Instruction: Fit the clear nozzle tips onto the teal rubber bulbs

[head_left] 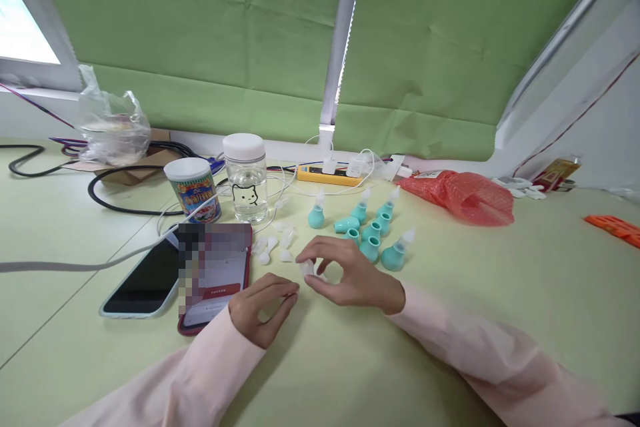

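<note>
My right hand (350, 273) pinches a small translucent plastic nozzle piece (307, 268) between thumb and fingers, just above the table. Close by on the left, my left hand (263, 310) has thumb and fingertips pressed together; whatever lies between them is too small or hidden to make out. Beyond my right hand stand several teal rubber bulbs (370, 249), some with an open neck. Others carry a clear pointed nozzle, such as the nearest capped bulb (394, 255). One uncapped bulb (346, 224) lies on its side. Several loose translucent nozzle parts (263, 250) are scattered past my left hand.
Two phones, one dark-screened (145, 283) and one lit (220, 280), lie at left under a grey cable (90, 265). Behind them are a printed canister (195, 193) and a water jar (247, 180). A yellow power strip (327, 175) and red bubble wrap (465, 197) sit farther back.
</note>
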Demonstrator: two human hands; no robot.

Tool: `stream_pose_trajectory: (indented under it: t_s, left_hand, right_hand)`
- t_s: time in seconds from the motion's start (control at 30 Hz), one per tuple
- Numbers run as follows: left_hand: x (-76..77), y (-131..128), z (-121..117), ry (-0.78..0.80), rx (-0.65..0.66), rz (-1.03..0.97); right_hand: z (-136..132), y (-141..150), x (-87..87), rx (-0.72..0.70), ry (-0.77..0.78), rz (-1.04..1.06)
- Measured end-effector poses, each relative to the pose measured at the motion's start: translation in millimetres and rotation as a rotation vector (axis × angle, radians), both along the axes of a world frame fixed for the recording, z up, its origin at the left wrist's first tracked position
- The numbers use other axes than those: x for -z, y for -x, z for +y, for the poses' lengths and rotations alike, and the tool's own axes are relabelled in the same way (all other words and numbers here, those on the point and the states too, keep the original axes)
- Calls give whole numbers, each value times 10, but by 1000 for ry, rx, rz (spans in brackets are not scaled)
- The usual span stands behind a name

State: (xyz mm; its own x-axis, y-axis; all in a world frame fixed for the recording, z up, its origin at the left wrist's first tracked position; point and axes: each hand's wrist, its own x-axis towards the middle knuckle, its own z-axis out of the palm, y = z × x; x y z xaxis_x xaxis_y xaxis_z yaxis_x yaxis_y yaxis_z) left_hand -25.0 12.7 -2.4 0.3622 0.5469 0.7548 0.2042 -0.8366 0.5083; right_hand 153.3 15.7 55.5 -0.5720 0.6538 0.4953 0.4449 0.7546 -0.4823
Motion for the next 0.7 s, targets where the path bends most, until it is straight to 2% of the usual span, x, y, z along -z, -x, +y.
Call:
stream_pose_trajectory:
  t_s: [0.1, 0.2, 0.3, 0.43, 0.53, 0.57, 0.7]
  left_hand:
    - [-2, 4, -8, 123, -72, -27]
    - [21, -6, 7, 178, -89, 5]
    - [40, -14, 21, 112, -69, 66]
    - [79, -24, 26, -3, -18, 119]
    - [128, -41, 37, -7, -51, 98]
    - [144, -48, 43, -6, -63, 80]
    - [167, -70, 65, 6, -82, -6]
  right_hand:
    - [-126, -4, 259, 42, 123, 176]
    - [-172, 7, 482, 43, 175, 171]
    - [-186, 11, 524, 64, 133, 128]
    - [-350, 50, 366, 162, -153, 168]
    - [-594, 171, 313, 21, -404, 77]
    - [-673, 229, 333, -33, -493, 21]
    - [-847, 490, 536, -69, -606, -235]
